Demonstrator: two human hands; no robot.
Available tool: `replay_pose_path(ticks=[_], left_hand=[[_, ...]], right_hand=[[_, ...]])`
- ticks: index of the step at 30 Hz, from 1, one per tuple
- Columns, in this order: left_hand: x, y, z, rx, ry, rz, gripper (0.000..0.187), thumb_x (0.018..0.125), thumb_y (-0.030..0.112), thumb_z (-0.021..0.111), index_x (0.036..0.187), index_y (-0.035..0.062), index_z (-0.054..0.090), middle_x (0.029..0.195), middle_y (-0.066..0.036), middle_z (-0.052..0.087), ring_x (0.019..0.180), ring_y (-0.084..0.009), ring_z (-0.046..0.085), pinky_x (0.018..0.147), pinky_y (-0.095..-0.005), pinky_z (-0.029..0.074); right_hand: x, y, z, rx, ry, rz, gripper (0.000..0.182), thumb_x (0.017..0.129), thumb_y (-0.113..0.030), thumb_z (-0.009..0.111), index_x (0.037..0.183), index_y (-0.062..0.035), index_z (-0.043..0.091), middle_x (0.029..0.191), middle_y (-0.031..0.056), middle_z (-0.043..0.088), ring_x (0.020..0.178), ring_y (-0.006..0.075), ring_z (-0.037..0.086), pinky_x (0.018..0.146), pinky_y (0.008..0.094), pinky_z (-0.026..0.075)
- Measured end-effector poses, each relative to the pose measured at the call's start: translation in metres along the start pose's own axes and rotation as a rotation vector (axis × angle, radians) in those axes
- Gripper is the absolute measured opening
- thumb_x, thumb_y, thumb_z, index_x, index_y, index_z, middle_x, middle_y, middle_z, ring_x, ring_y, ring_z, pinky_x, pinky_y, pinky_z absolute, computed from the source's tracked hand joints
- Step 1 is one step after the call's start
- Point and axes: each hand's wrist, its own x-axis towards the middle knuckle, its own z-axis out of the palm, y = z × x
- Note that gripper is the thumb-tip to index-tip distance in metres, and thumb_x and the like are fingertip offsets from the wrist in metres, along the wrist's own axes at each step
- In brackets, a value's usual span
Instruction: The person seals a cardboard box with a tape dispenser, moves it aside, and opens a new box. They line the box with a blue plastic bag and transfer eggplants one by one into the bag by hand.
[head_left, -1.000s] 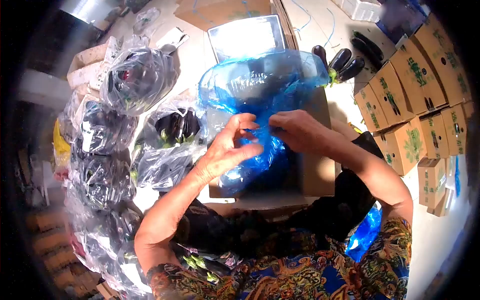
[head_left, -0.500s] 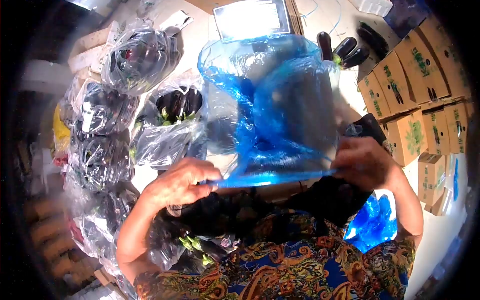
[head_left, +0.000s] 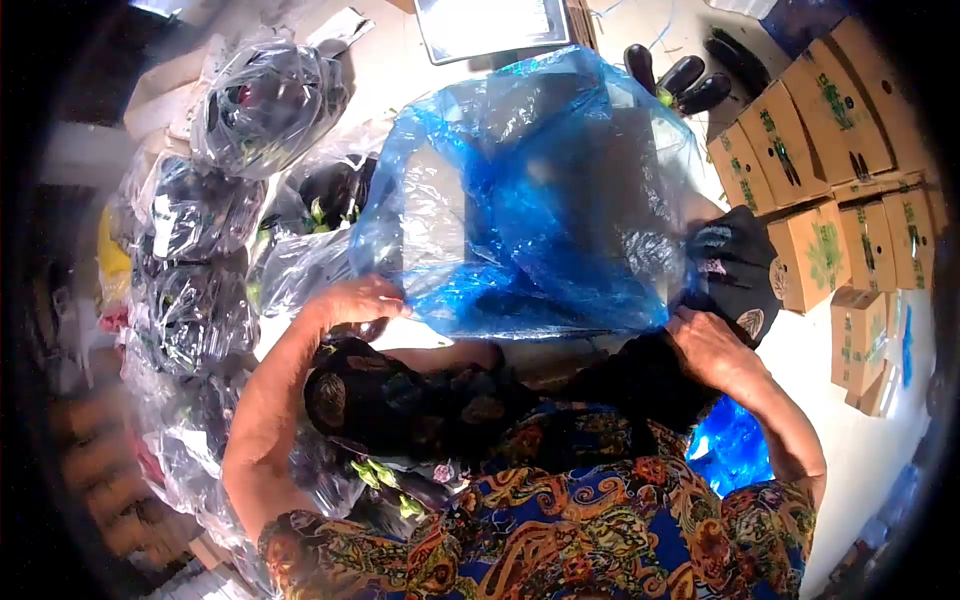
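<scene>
A large translucent blue plastic bag (head_left: 540, 200) is spread wide between my two hands, its near edge above my lap. My left hand (head_left: 365, 302) grips the bag's near left corner with closed fingers. At the near right corner, my right hand (head_left: 705, 345) is closed on the bag's edge, its fingertips partly hidden. Through the film, pale and dark areas show, but I cannot make out what lies under it. Clear bags of dark eggplants (head_left: 335, 190) stand just left of the blue bag.
More bagged eggplants (head_left: 265, 100) line the left side. Loose eggplants (head_left: 683, 75) lie at the back right, near stacked cardboard boxes (head_left: 840, 120). A white-topped panel (head_left: 490, 25) is at the back. Blue plastic (head_left: 732, 450) lies near my right forearm.
The blue bag has spread out wider and flatter, and its near edge has risen slightly in view. My left hand has moved up and left; my right hand has shifted slightly down.
</scene>
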Motion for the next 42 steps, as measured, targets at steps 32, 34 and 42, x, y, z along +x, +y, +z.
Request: replay_pose_path(ticks=[32, 34, 42], left_hand=[[0.04, -0.021, 0.05, -0.4, -0.277, 0.267, 0.034, 0.095, 0.017, 0.046, 0.126, 0.0066, 0.053, 0.127, -0.008, 0.051, 0.117, -0.0195, 0.047, 0.102, -0.0367, 0.036], [0.048, -0.027, 0.057, -0.52, -0.264, 0.295, 0.033, 0.093, 0.016, 0.048, 0.124, 0.0061, 0.054, 0.122, -0.008, 0.053, 0.113, -0.0188, 0.048, 0.098, -0.0356, 0.037], [0.065, -0.027, 0.083, -0.954, -0.226, 0.369, 0.029, 0.087, 0.014, 0.057, 0.115, 0.0043, 0.061, 0.103, -0.005, 0.061, 0.096, -0.0157, 0.056, 0.082, -0.0313, 0.044]], right_hand=[[0.206, 0.172, -0.054, 1.32, 0.201, 0.932, 0.03, 0.094, -0.037, 0.051, 0.102, -0.009, 0.059, 0.088, 0.0039, 0.058, 0.068, 0.0126, 0.054, 0.055, 0.027, 0.045], [0.198, 0.173, -0.065, 1.234, 0.213, 0.894, 0.032, 0.093, -0.037, 0.052, 0.106, -0.0076, 0.06, 0.092, 0.0053, 0.06, 0.072, 0.0132, 0.056, 0.057, 0.027, 0.046], [0.106, 0.08, -0.112, 0.962, 0.435, 0.673, 0.056, 0.091, -0.045, 0.054, 0.128, -0.0027, 0.05, 0.111, 0.0133, 0.06, 0.096, 0.021, 0.057, 0.081, 0.0346, 0.047]])
